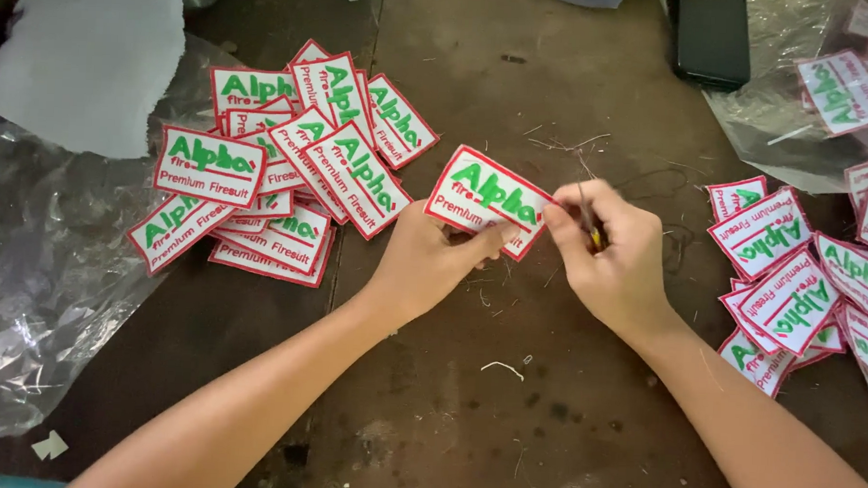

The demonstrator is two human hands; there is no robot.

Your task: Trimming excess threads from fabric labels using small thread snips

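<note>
The left hand pinches one white patch with a red edge and green letters, holding it up over the middle of the brown table so its right edge is easy to reach. The right hand grips a small thin tool right at that edge. A pile of patches lies far left beside clear plastic, another pile lies right, and loose threads sit behind; nothing blocks the hands.
</note>
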